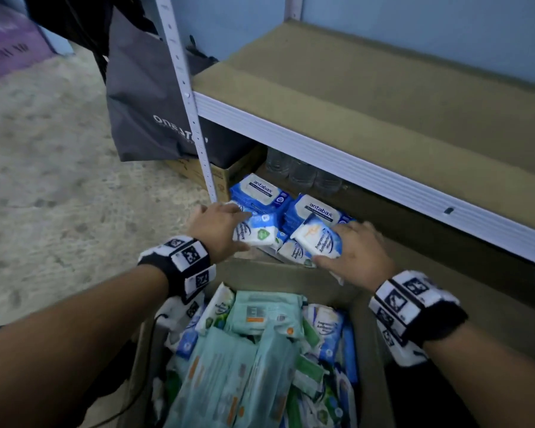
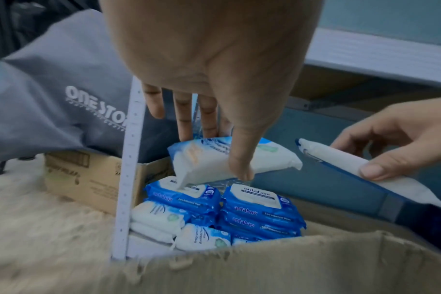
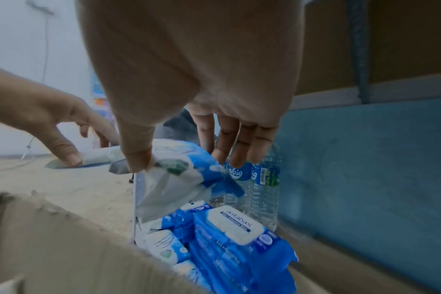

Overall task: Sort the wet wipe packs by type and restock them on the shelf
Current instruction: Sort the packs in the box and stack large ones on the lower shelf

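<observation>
Beneath both hands, on the bottom shelf [image 1: 464, 242], two kinds of pack are already laid out: blue antabax packs [image 1: 261, 193] stacked at the back and small white-and-blue packs [image 2: 159, 217] in front of them. One small white pack [image 1: 255, 231] is pinched between thumb and fingers of the left hand [image 1: 218, 227], held just above the white stack beside the shelf upright [image 1: 195, 118]. A second white pack [image 1: 318, 237] is gripped edgewise by the right hand [image 1: 357, 253], raised over the nearer antabax stack. Water bottles [image 3: 254, 189] stand just beyond the right hand's fingers, at the back of the shelf. Behind both wrists, the cardboard box [image 1: 368, 335] is seen to be full of mixed packs, pale green ones [image 1: 260, 316] among them, so much sorting is judged to remain.

The step in hand is judged to be the placing of two white packs with their own kind. For the next move, each pack would need to be lowered flat onto the white stack in front, not onto the antabax packs, and let go only once seated. Care is called for on the right, where the pack hangs above the wrong type; it would have to be carried towards the left hand first. The soft packs may slide off an uneven stack.
</observation>
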The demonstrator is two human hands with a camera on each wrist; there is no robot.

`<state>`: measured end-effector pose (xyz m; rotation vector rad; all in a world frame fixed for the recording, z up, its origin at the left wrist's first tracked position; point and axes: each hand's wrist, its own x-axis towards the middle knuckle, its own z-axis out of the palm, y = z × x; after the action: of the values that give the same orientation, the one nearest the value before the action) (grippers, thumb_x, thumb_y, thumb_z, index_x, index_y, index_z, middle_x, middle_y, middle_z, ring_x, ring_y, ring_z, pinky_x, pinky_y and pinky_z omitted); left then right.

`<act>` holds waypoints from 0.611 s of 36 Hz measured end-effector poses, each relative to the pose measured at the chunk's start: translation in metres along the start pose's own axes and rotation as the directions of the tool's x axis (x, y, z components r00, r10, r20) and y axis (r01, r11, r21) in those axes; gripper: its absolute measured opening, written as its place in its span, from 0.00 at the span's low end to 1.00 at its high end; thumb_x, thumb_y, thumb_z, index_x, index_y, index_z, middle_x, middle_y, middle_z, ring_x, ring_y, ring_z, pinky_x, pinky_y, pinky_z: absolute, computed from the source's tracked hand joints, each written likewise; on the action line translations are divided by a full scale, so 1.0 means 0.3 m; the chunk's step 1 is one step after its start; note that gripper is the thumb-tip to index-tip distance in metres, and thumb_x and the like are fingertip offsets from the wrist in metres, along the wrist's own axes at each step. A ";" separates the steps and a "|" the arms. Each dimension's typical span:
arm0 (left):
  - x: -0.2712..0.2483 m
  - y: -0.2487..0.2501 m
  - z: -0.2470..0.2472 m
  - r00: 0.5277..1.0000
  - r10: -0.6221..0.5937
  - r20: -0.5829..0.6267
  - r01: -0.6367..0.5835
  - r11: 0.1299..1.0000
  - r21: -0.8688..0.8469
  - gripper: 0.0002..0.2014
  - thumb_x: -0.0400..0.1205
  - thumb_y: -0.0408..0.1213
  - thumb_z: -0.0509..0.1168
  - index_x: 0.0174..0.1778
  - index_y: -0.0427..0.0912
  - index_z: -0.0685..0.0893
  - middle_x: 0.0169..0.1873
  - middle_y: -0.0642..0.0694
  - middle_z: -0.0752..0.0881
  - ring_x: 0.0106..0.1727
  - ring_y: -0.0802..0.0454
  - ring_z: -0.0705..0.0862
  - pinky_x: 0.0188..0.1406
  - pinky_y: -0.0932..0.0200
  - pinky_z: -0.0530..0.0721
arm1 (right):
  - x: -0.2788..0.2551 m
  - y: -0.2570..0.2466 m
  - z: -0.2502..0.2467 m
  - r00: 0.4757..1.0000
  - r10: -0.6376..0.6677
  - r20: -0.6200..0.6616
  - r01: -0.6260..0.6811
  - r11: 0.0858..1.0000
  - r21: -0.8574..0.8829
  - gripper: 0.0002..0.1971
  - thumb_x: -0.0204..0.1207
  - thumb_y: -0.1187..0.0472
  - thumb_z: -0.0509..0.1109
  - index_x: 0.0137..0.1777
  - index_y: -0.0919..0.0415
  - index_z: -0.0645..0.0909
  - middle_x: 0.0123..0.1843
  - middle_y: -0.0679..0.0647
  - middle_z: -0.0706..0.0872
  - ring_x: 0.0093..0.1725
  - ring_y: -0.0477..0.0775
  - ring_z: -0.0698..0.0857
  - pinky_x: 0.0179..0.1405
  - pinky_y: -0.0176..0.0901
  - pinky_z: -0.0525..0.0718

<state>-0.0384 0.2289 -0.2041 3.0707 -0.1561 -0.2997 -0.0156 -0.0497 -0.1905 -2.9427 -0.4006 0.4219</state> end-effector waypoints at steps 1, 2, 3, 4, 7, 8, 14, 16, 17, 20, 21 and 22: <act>0.038 0.001 -0.005 0.999 0.030 0.020 -0.030 0.999 0.034 0.35 0.78 0.60 0.69 0.80 0.57 0.69 0.74 0.52 0.74 0.72 0.46 0.72 0.69 0.43 0.67 | 0.029 0.002 -0.014 1.000 -0.010 0.015 0.011 0.998 -0.067 0.40 0.67 0.28 0.70 0.72 0.55 0.75 0.66 0.57 0.81 0.66 0.60 0.76 0.66 0.54 0.76; 0.074 0.003 -0.007 0.997 0.059 0.046 -0.062 0.996 0.070 0.35 0.78 0.59 0.69 0.80 0.57 0.68 0.74 0.52 0.74 0.73 0.45 0.72 0.69 0.43 0.67 | 0.058 0.003 -0.025 0.999 -0.016 0.045 0.021 0.993 -0.116 0.38 0.67 0.27 0.70 0.68 0.55 0.77 0.64 0.57 0.82 0.64 0.60 0.77 0.62 0.53 0.78; 0.110 0.005 -0.005 0.994 0.080 0.074 -0.088 0.990 0.109 0.35 0.78 0.58 0.69 0.80 0.57 0.68 0.75 0.52 0.74 0.73 0.45 0.72 0.70 0.43 0.67 | 0.092 0.008 -0.031 0.996 -0.017 0.083 0.029 0.990 -0.135 0.36 0.66 0.27 0.70 0.63 0.56 0.78 0.61 0.57 0.83 0.61 0.60 0.79 0.58 0.52 0.81; 0.145 0.005 0.000 0.990 0.098 0.102 -0.113 0.982 0.148 0.35 0.78 0.58 0.69 0.81 0.58 0.67 0.75 0.52 0.74 0.74 0.45 0.72 0.70 0.43 0.66 | 0.128 0.013 -0.031 0.991 -0.012 0.130 0.029 0.991 -0.127 0.34 0.66 0.28 0.72 0.59 0.57 0.79 0.58 0.57 0.84 0.59 0.59 0.81 0.55 0.51 0.83; 0.240 0.000 0.034 0.972 0.124 0.201 -0.175 0.950 0.258 0.36 0.79 0.58 0.69 0.82 0.58 0.64 0.76 0.50 0.73 0.74 0.43 0.72 0.70 0.43 0.67 | 0.226 0.023 -0.007 0.970 -0.037 0.241 0.057 0.995 -0.079 0.31 0.65 0.35 0.79 0.56 0.59 0.79 0.56 0.58 0.84 0.52 0.55 0.85 0.53 0.52 0.87; 0.270 -0.003 0.051 0.963 0.133 0.233 -0.198 0.939 0.283 0.36 0.79 0.58 0.69 0.82 0.58 0.64 0.75 0.50 0.74 0.74 0.43 0.72 0.70 0.43 0.67 | 0.253 0.024 0.006 0.967 -0.044 0.252 0.068 0.993 -0.091 0.30 0.65 0.37 0.80 0.55 0.59 0.78 0.55 0.58 0.84 0.51 0.55 0.85 0.52 0.52 0.88; 0.436 -0.023 0.156 0.905 0.181 0.385 -0.335 0.860 0.384 0.34 0.80 0.56 0.69 0.82 0.55 0.66 0.74 0.50 0.75 0.72 0.45 0.73 0.69 0.44 0.71 | 0.389 0.005 0.111 0.948 -0.123 0.295 0.205 0.942 -0.264 0.30 0.63 0.37 0.78 0.48 0.54 0.65 0.47 0.57 0.81 0.48 0.61 0.84 0.46 0.52 0.87; 0.485 -0.029 0.191 0.894 0.196 0.402 -0.362 0.845 0.394 0.34 0.79 0.56 0.69 0.81 0.55 0.67 0.73 0.50 0.76 0.71 0.44 0.75 0.67 0.44 0.73 | 0.419 -0.004 0.142 0.935 -0.154 0.319 0.253 0.921 -0.296 0.30 0.64 0.36 0.77 0.48 0.53 0.65 0.44 0.55 0.77 0.43 0.59 0.80 0.42 0.50 0.85; 0.506 -0.031 0.206 0.891 0.200 0.406 -0.368 0.844 0.390 0.34 0.79 0.56 0.70 0.80 0.55 0.67 0.73 0.50 0.76 0.71 0.44 0.75 0.66 0.44 0.73 | 0.432 -0.010 0.155 0.929 -0.170 0.329 0.275 0.912 -0.306 0.30 0.65 0.36 0.77 0.49 0.53 0.64 0.42 0.53 0.74 0.41 0.57 0.77 0.39 0.47 0.81; 0.557 -0.030 0.246 0.883 0.199 0.425 -0.371 0.850 0.375 0.35 0.78 0.56 0.71 0.81 0.55 0.67 0.73 0.49 0.76 0.71 0.43 0.75 0.66 0.43 0.74 | 0.471 -0.030 0.184 0.919 -0.207 0.337 0.315 0.897 -0.309 0.29 0.68 0.36 0.76 0.51 0.53 0.65 0.44 0.52 0.70 0.40 0.56 0.73 0.37 0.44 0.73; 0.571 -0.031 0.258 0.881 0.201 0.429 -0.375 0.849 0.373 0.35 0.78 0.55 0.71 0.81 0.55 0.67 0.74 0.49 0.76 0.72 0.43 0.75 0.66 0.42 0.74 | 0.483 -0.037 0.194 0.915 -0.220 0.339 0.328 0.894 -0.305 0.29 0.69 0.36 0.75 0.52 0.54 0.65 0.44 0.53 0.70 0.40 0.56 0.72 0.37 0.44 0.72; 0.583 -0.032 0.270 0.876 0.205 0.437 -0.382 0.848 0.369 0.35 0.78 0.55 0.71 0.81 0.55 0.67 0.74 0.50 0.76 0.72 0.43 0.74 0.67 0.42 0.75 | 0.496 -0.043 0.205 0.909 -0.234 0.346 0.343 0.890 -0.300 0.28 0.69 0.36 0.75 0.52 0.54 0.65 0.44 0.54 0.70 0.40 0.55 0.72 0.37 0.44 0.71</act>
<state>0.1172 0.2166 -0.3173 3.2997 -0.8277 -0.9694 0.1009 0.0107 -0.2846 -3.0755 -1.0501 0.8401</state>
